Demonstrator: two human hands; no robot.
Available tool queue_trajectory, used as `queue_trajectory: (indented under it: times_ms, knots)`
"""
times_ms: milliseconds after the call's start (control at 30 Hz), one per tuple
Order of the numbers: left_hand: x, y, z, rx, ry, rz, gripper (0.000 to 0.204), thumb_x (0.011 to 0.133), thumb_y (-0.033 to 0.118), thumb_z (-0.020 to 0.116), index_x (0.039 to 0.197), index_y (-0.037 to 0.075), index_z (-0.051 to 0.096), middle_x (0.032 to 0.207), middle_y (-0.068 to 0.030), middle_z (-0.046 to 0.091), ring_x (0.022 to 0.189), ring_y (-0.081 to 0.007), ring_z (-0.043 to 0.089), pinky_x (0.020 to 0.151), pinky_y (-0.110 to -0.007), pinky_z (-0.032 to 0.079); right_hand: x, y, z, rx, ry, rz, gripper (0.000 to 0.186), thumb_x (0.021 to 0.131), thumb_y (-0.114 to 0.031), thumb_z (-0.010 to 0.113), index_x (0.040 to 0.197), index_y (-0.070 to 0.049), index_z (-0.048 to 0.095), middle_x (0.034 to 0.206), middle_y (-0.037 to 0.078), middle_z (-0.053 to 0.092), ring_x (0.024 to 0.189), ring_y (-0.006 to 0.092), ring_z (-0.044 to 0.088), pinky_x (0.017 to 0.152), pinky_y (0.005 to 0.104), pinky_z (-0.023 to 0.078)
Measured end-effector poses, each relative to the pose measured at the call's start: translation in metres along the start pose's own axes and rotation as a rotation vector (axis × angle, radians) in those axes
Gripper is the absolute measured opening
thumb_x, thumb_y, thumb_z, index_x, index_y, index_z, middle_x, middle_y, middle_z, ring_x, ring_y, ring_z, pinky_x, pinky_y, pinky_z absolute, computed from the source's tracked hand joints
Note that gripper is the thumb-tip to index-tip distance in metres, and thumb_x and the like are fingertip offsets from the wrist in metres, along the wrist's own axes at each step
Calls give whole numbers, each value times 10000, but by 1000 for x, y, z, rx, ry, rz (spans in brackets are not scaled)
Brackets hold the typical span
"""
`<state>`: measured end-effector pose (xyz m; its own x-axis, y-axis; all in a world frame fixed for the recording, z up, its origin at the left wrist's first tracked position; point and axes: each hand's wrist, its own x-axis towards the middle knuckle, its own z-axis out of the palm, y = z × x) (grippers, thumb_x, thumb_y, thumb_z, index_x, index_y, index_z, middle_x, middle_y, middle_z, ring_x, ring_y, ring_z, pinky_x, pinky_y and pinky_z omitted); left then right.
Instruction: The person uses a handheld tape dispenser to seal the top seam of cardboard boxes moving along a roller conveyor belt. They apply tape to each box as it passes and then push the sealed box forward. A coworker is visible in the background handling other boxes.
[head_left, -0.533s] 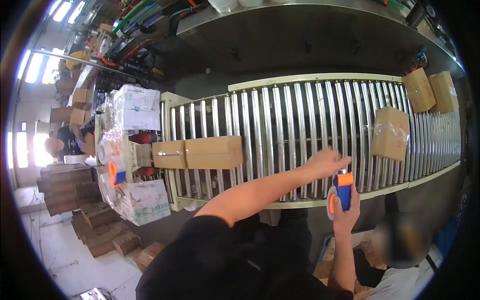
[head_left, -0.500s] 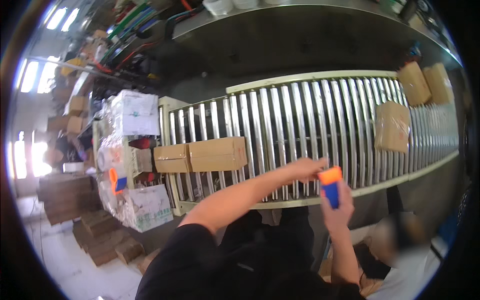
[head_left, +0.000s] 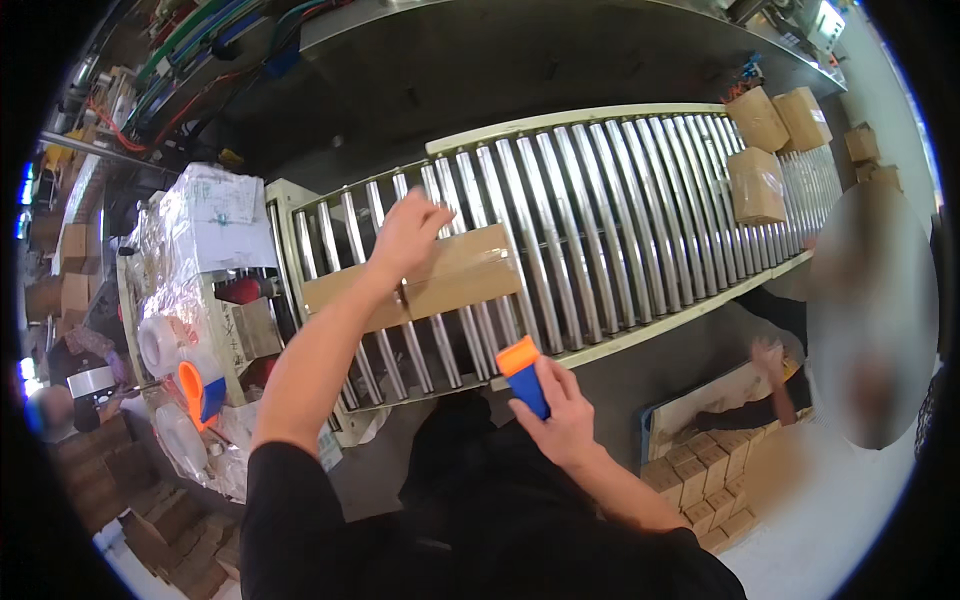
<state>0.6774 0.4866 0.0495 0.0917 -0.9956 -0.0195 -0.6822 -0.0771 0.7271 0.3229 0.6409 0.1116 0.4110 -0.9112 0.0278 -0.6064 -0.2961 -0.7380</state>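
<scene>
My left hand [head_left: 410, 230], fingers curled, is over a long cardboard box or pair of boxes [head_left: 455, 275] lying across the rollers at the near-left end; what its fingertips hold, if anything, is too small to make out. My right hand [head_left: 560, 415] grips a blue and orange tape dispenser [head_left: 525, 378] below the boxes, at the conveyor's near edge. Another orange and blue dispenser [head_left: 200, 390] rests at the left among clear tape rolls [head_left: 160, 345] and plastic-wrapped white cartons [head_left: 222, 220].
The roller conveyor [head_left: 632, 220] runs right, carrying several taped cartons [head_left: 755, 185]. A steel bench edge [head_left: 520, 20] lies beyond. A co-worker's hand [head_left: 768, 355] is at lower right, near packed small boxes [head_left: 700, 470]; another person [head_left: 95, 385] is at far left among stacked cardboard.
My left hand has moved up and left, over the boxes. My right hand has shifted left with the dispenser. The view has turned, so the conveyor now slants up to the right.
</scene>
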Motion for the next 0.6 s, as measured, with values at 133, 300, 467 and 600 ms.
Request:
queue_trajectory:
  times_ms: [133,300,467,600]
  knots:
    - [60,-42,41,491,-231,-127,242,966,306,772,920,78,837,1065,-159,726,1116,-351,703,945,-476,579,18,15,67,-80,-1,79,760,945,-299,865,1588,-39,553,1476,158,646,1102,381,767,843,437,658]
    - [62,-97,82,297,-32,-383,803,853,273,850,1573,93,543,1439,-249,645,1318,-465,659,1091,-550,555,33,47,130,-68,23,129,799,973,-314,832,1646,-77,474,1486,161,610,1185,388,727,900,471,638]
    - [-42,20,27,688,-357,391,1211,724,444,963,1720,107,363,1668,-263,461,1476,-570,450,1220,-721,348,45,58,101,-17,-63,207,801,960,-297,841,1640,-80,478,1487,151,616,1178,401,724,904,485,635]
    - [-32,5,47,565,-341,224,1302,599,383,958,1743,222,359,1775,-209,311,1433,-500,453,1205,-703,365,61,72,85,70,-28,103,785,939,-274,864,1625,-103,523,1484,128,654,1187,383,730,911,464,639]
